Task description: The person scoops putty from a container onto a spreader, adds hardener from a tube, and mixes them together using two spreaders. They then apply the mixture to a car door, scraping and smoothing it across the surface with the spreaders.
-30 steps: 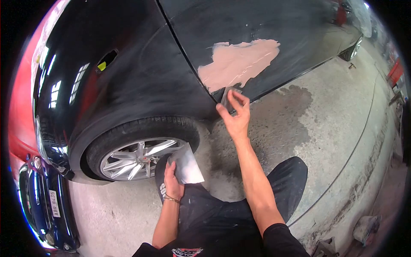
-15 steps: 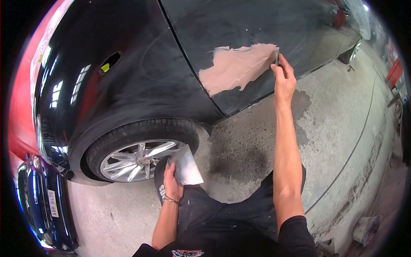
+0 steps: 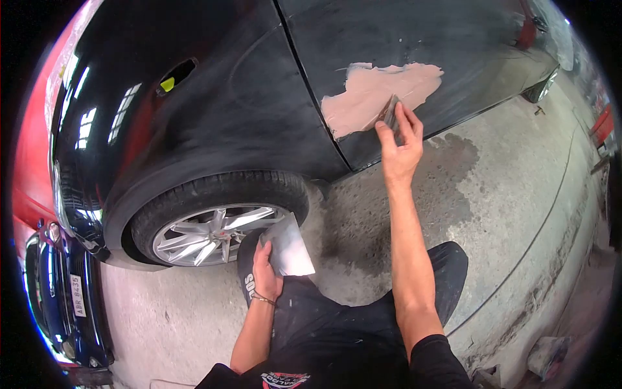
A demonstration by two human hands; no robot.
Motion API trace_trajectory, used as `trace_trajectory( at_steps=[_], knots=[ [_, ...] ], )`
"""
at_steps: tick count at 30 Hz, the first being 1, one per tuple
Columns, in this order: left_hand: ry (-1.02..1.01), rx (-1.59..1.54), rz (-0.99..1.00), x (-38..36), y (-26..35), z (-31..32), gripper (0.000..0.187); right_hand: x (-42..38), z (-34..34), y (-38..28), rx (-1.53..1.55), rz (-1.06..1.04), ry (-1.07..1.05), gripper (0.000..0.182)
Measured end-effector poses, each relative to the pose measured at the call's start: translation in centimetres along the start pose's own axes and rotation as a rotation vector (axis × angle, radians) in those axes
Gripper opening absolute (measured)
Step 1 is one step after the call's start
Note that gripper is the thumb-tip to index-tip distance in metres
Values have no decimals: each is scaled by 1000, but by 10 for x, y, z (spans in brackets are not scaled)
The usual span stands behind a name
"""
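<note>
A patch of pink body filler (image 3: 382,91) covers the lower part of the black car door (image 3: 363,39), its edges ragged and its surface streaked. My right hand (image 3: 403,139) pinches a thin filler spreader (image 3: 389,114) between thumb and fingers. The spreader's blade lies against the lower middle of the patch. Down by my knee, my left hand (image 3: 264,271) grips a flat, shiny metal plate (image 3: 289,247) by its left side. The plate is tilted and faces up, with some smears on it.
The car's wheel (image 3: 220,235) with silver spokes is just beyond the plate. A fuel opening (image 3: 178,76) with a yellow-green piece shows on the rear panel. A dark blue car (image 3: 55,298) stands at left. The concrete floor (image 3: 518,168) has a dark stain.
My right hand has moved left and down with the spreader, from the patch's right end to its lower middle. My left hand still holds the plate. The view has shifted slightly.
</note>
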State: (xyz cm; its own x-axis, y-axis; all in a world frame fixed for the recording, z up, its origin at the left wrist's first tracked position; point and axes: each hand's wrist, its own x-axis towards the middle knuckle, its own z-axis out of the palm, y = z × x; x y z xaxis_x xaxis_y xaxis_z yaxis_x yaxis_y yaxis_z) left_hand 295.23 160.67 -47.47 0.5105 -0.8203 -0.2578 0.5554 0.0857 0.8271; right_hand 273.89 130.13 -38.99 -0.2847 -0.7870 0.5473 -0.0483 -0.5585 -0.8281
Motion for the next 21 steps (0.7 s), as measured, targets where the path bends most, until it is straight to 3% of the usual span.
trace_trajectory(
  at_steps=[7, 10, 14, 17, 21],
  knots=[
    [10, 5, 6, 1, 0, -1, 47, -53, 26, 7, -103, -166, -6, 54],
    [5, -4, 13, 1, 0, 0, 47, -83, 29, 17, -70, -171, -83, 54],
    [-2, -7, 15, 0, 1, 1, 48, -99, -8, 45, -204, -229, -340, 57],
    [-12, -8, 21, 1, 0, -1, 48, -67, -36, 67, -37, -16, -166, 52],
    [-13, -6, 7, 2, 1, -3, 48, 17, -65, 88, -41, -86, -14, 54]
  ],
)
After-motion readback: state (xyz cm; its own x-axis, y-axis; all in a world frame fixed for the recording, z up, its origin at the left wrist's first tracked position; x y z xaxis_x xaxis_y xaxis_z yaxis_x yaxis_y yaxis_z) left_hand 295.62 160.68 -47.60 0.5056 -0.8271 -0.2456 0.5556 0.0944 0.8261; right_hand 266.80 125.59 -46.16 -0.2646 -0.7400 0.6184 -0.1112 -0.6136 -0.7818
